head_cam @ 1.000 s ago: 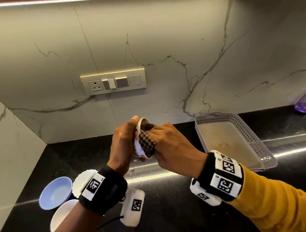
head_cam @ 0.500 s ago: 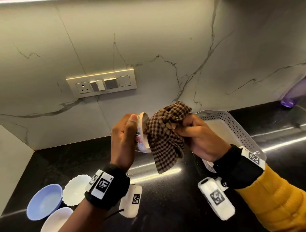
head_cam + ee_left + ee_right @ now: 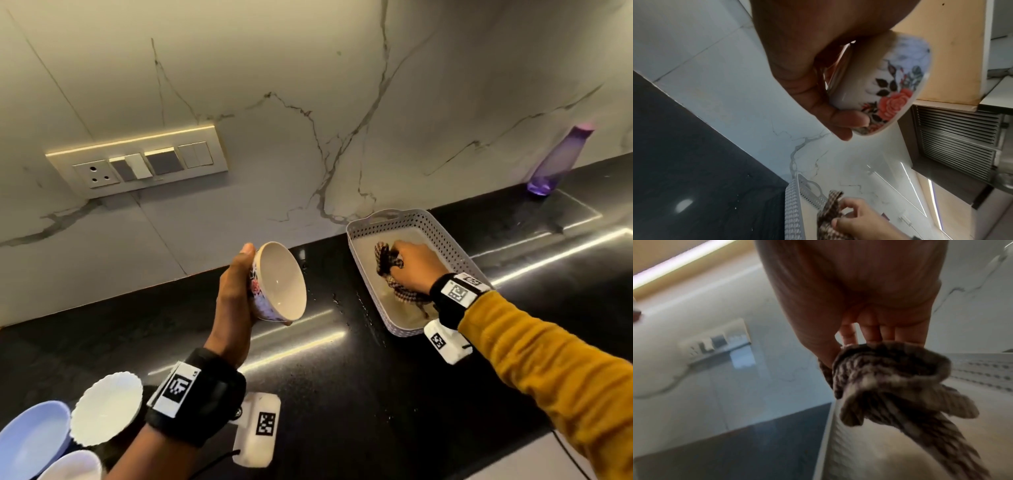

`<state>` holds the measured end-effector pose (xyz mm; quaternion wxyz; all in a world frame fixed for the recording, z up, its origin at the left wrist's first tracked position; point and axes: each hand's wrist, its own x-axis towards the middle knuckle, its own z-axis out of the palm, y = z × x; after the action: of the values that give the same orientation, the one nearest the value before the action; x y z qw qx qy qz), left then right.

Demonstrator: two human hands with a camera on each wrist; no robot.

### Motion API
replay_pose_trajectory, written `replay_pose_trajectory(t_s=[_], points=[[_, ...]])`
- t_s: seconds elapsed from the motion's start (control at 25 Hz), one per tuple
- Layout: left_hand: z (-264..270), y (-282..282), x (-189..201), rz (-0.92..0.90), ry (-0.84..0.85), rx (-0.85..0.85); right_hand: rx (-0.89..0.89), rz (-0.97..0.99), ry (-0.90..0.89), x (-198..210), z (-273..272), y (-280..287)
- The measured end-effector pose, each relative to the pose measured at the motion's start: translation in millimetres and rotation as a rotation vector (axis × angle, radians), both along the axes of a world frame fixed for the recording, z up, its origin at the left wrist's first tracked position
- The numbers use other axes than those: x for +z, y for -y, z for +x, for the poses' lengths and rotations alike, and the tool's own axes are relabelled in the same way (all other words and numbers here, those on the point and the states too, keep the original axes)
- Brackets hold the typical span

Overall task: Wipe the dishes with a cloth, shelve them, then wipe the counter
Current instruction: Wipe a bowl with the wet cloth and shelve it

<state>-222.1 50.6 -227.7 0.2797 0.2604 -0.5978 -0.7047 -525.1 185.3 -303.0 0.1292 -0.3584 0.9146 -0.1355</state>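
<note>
Counter (image 3: pixel 359 394) first: we see black stone with droplets beside the perforated tray (image 3: pixel 445 236), and the other bowls (image 3: pixel 102 411) crowd its near-left corner, so a careless sweep could knock them. Our right hand (image 3: pixel 412 265) is down in that tray, fingers curled round the checked cloth (image 3: pixel 388 263); dropped loosely, it may trail over the rim. Our left hand (image 3: pixel 236 294) clasps the floral bowl (image 3: pixel 279 282) above the counter, tilted on its side, thumb at the rim and fingers under the foot. Glazed china held one-handed could slip and chip.
</note>
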Motion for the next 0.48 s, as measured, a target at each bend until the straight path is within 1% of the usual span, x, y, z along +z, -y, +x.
replay_pose_trajectory(t_s=[0.12, 0.2, 0.28, 0.36, 0.4, 0.44, 0.48], points=[[-5, -5, -2, 0.043, -0.014, -0.028, -0.025, 0.154, 0.010, -29, -13, -3], [-6, -8, -1, 0.084, -0.022, -0.036, -0.026, 0.176, 0.045, -42, -13, -5], [-6, -11, 0, 0.125, -0.024, -0.051, -0.015, 0.166, 0.034, -42, -10, -6], [-6, -14, 2, 0.153, -0.018, -0.049, -0.002, 0.134, -0.056, -24, 1, -6], [-6, -14, 4, 0.159, -0.022, -0.041, 0.021, 0.085, -0.092, -9, 11, -5], [-5, -16, 9, 0.173, -0.025, -0.029, 0.068, -0.002, -0.096, 9, 24, -4], [-3, -17, 13, 0.195, -0.035, -0.015, 0.139, -0.120, -0.062, 31, 41, -3]])
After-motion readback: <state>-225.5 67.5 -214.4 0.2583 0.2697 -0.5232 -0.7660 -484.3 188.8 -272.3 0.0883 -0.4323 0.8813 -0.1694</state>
